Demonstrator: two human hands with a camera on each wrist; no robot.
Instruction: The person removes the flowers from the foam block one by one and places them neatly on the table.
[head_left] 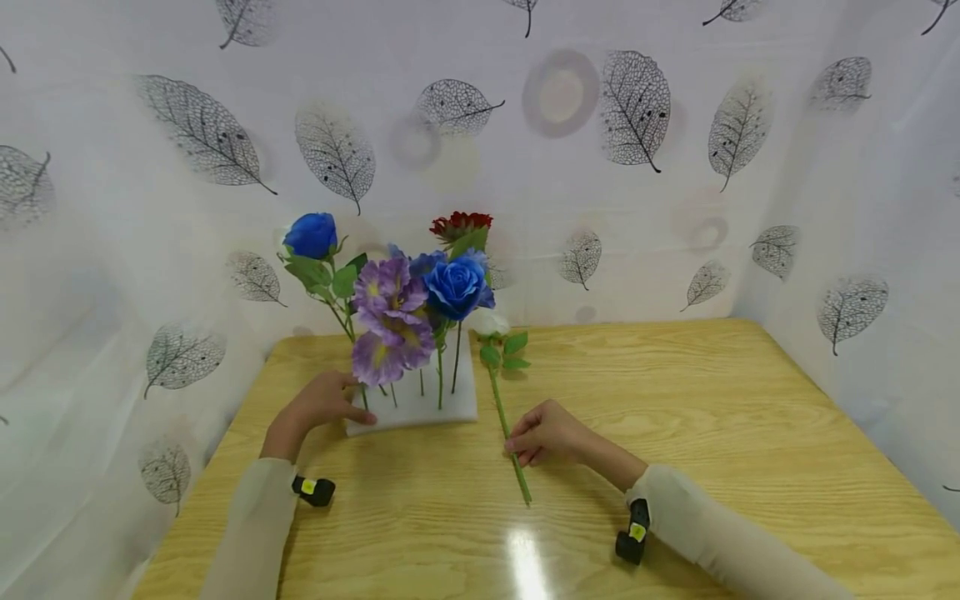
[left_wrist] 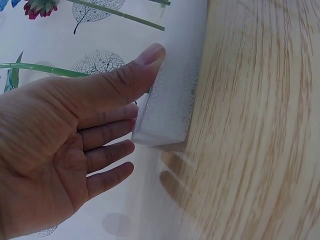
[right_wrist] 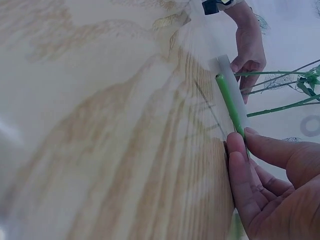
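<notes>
A white foam block (head_left: 405,421) stands on the table with several artificial flowers upright in it: a purple flower (head_left: 393,312), blue roses (head_left: 456,287) and a red flower (head_left: 461,225). At its left end, my left hand (head_left: 322,404) rests against the block with fingers fairly straight; in the left wrist view the thumb (left_wrist: 120,82) touches its edge. To the right, my right hand (head_left: 547,433) pinches the lower green stem of a white flower (head_left: 491,323) between thumb and fingers. That stem's cut end (right_wrist: 220,80) points toward me, with the bloom partly behind the block's far right corner.
A wood-grain table (head_left: 675,400) spreads out to the right and front. White curtain (head_left: 525,183) with a leaf print hangs behind and on both sides. Each wrist carries a small black camera, the right one (head_left: 632,533) near the table's front.
</notes>
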